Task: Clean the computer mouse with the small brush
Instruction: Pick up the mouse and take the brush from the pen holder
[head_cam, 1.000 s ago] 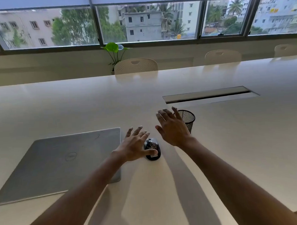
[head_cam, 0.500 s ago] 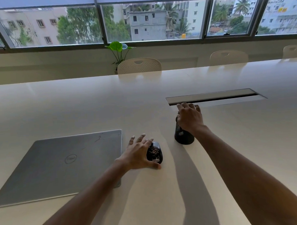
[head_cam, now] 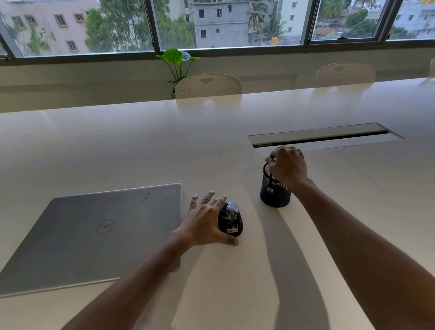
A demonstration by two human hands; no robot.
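Head view: left hand [head_cam: 204, 224] cupping the mouse [head_cam: 230, 219] loosely, fingers spread; right hand [head_cam: 287, 165] curling over the mesh cup [head_cam: 274, 188], grip unclear.

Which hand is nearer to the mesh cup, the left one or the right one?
Right. The right hand is over the rim of the mesh cup, fingers curled at its opening. The left hand is apart from it, nearer the person, resting against the mouse.
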